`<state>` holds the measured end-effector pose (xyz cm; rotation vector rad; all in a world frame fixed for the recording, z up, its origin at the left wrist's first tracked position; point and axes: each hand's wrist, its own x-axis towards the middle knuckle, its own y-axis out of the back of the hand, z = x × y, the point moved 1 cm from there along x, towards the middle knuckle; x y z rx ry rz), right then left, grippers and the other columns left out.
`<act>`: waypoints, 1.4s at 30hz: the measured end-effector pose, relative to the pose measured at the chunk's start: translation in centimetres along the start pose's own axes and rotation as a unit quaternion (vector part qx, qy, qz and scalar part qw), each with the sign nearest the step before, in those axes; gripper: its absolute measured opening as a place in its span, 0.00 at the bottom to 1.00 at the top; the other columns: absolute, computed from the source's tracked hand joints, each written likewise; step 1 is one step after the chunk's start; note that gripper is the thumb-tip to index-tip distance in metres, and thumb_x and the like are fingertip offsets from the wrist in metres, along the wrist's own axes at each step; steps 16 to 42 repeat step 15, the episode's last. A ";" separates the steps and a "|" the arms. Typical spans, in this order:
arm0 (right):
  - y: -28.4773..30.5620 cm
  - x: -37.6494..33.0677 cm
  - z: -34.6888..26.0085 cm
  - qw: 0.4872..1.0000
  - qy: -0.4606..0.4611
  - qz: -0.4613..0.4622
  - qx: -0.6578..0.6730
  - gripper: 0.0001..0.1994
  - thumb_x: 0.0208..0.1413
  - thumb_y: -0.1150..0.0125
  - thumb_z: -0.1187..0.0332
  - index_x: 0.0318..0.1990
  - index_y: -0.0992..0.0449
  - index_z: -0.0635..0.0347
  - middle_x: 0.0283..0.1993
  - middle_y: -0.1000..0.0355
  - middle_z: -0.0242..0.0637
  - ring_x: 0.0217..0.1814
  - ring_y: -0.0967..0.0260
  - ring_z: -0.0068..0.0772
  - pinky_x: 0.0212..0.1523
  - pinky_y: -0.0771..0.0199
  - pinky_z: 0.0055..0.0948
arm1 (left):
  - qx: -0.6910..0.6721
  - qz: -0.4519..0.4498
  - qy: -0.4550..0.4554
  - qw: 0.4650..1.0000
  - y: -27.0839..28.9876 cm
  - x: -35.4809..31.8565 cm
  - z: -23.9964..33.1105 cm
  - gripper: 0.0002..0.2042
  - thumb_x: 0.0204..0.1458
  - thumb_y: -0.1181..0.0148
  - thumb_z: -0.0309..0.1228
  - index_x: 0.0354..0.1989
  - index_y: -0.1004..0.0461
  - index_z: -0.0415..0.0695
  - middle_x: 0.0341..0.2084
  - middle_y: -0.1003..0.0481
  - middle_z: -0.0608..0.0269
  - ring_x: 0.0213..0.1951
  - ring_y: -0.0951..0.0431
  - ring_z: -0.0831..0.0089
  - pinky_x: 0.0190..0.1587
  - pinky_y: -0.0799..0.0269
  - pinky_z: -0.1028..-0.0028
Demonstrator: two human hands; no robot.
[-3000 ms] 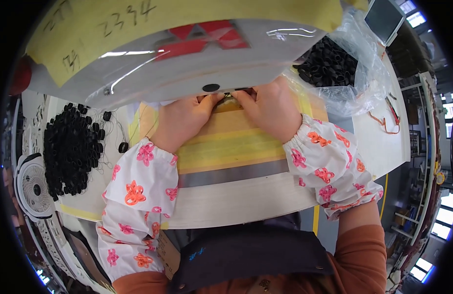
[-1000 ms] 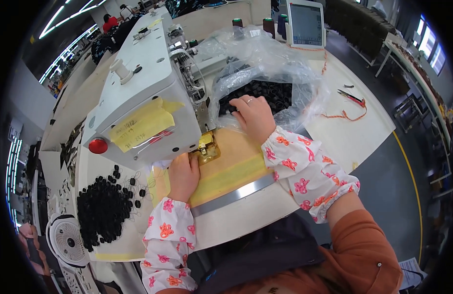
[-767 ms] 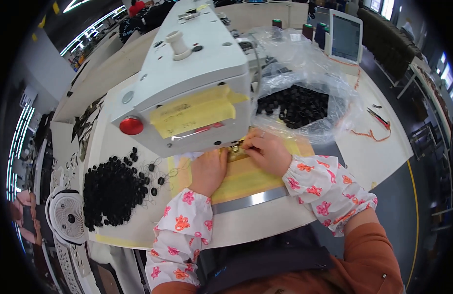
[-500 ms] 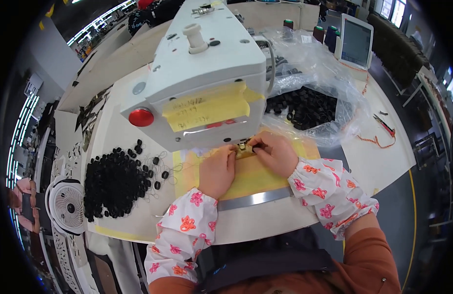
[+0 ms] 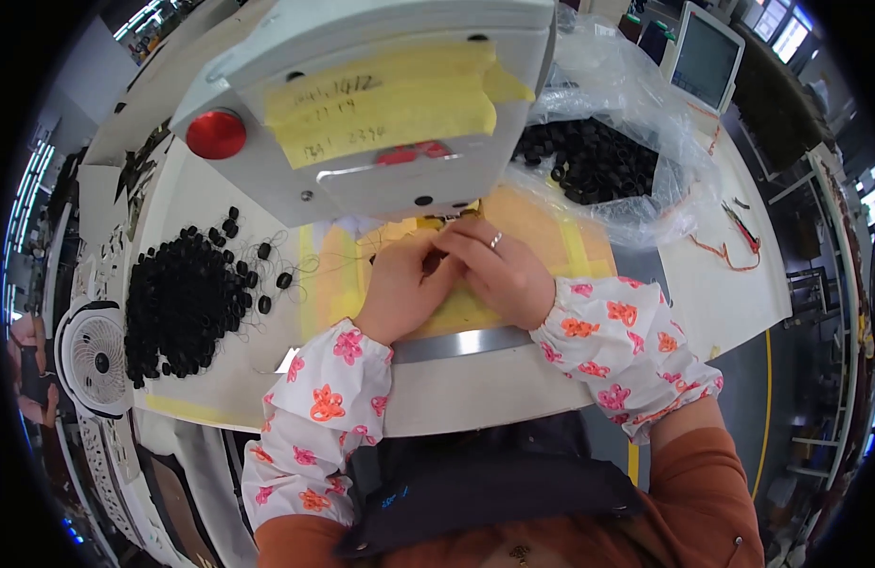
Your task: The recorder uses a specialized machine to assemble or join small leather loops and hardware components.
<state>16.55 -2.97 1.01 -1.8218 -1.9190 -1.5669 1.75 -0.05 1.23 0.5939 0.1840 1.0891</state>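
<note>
My left hand (image 5: 405, 286) and my right hand (image 5: 506, 276) meet just in front of a white sewing machine head (image 5: 239, 180). Their fingertips are pinched close together, and a dark spot shows between them. Whatever they hold is mostly hidden by the fingers. A ring is on one finger of the right hand. Both hands are over a yellow-taped work plate (image 5: 578, 248). To the left lies a heap of small black loops (image 5: 187, 308), with loose thread ends trailing from it. More black loops (image 5: 589, 161) fill a clear plastic bag (image 5: 684, 185) on the right.
A red round button (image 5: 216, 134) sits on the machine's front. A metal strip (image 5: 471, 343) edges the work plate. Thread snips (image 5: 742, 227) with an orange cord lie at the right. A white fan (image 5: 98, 360) stands at the left, a screen (image 5: 706, 62) at the back right.
My right hand has moved left to meet my left hand; the black piece seen in its fingers is now covered. The view has shifted, and the machine head looks larger and higher.
</note>
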 end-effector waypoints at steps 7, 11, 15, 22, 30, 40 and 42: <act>-0.1 -0.5 -0.1 0.993 0.090 0.002 -0.082 0.15 0.41 0.48 0.75 0.41 0.33 0.64 0.36 0.35 0.43 0.34 0.33 0.40 0.30 0.31 0.31 | 0.027 -0.017 -0.035 0.999 0.0 -0.2 -0.3 0.08 0.44 0.47 0.31 0.27 0.29 0.38 0.17 0.30 0.50 0.21 0.30 0.54 0.25 0.36 0.66; -0.4 -0.9 0.4 0.997 0.041 -0.032 -0.065 0.12 0.41 0.48 0.75 0.38 0.33 0.63 0.33 0.34 0.39 0.33 0.33 0.40 0.29 0.31 0.30 | 0.047 0.002 -0.044 0.998 -0.1 0.0 -0.6 0.07 0.44 0.46 0.31 0.26 0.28 0.39 0.16 0.30 0.51 0.21 0.29 0.55 0.24 0.36 0.65; -0.4 -0.6 1.3 0.997 -0.011 -0.055 -0.054 0.13 0.40 0.44 0.74 0.38 0.33 0.59 0.34 0.33 0.40 0.33 0.32 0.41 0.28 0.30 0.29 | 0.085 -0.005 -0.024 0.996 0.5 1.0 -0.5 0.08 0.43 0.42 0.32 0.25 0.27 0.40 0.17 0.29 0.51 0.22 0.27 0.60 0.24 0.36 0.68; -0.4 -0.6 1.3 0.997 -0.011 -0.055 -0.054 0.13 0.40 0.44 0.74 0.38 0.33 0.59 0.34 0.33 0.40 0.33 0.32 0.41 0.28 0.30 0.29 | 0.085 -0.005 -0.024 0.996 0.5 1.0 -0.5 0.08 0.43 0.42 0.32 0.25 0.27 0.40 0.17 0.29 0.51 0.22 0.27 0.60 0.24 0.36 0.68; -0.4 -0.6 1.3 0.997 -0.011 -0.055 -0.054 0.13 0.40 0.44 0.74 0.38 0.33 0.59 0.34 0.33 0.40 0.33 0.32 0.41 0.28 0.30 0.29 | 0.085 -0.005 -0.024 0.996 0.5 1.0 -0.5 0.08 0.43 0.42 0.32 0.25 0.27 0.40 0.17 0.29 0.51 0.22 0.27 0.60 0.24 0.36 0.68; -0.4 -0.6 1.3 0.997 -0.011 -0.055 -0.054 0.13 0.40 0.44 0.74 0.38 0.33 0.59 0.34 0.33 0.40 0.33 0.32 0.41 0.28 0.30 0.29 | 0.085 -0.005 -0.024 0.996 0.5 1.0 -0.5 0.08 0.43 0.42 0.32 0.25 0.27 0.40 0.17 0.29 0.51 0.22 0.27 0.60 0.24 0.36 0.68; -0.4 -0.6 1.3 0.997 -0.011 -0.055 -0.054 0.13 0.40 0.44 0.74 0.38 0.33 0.59 0.34 0.33 0.40 0.33 0.32 0.41 0.28 0.30 0.29 | 0.085 -0.005 -0.024 0.996 0.5 1.0 -0.5 0.08 0.43 0.42 0.32 0.25 0.27 0.40 0.17 0.29 0.51 0.22 0.27 0.60 0.24 0.36 0.68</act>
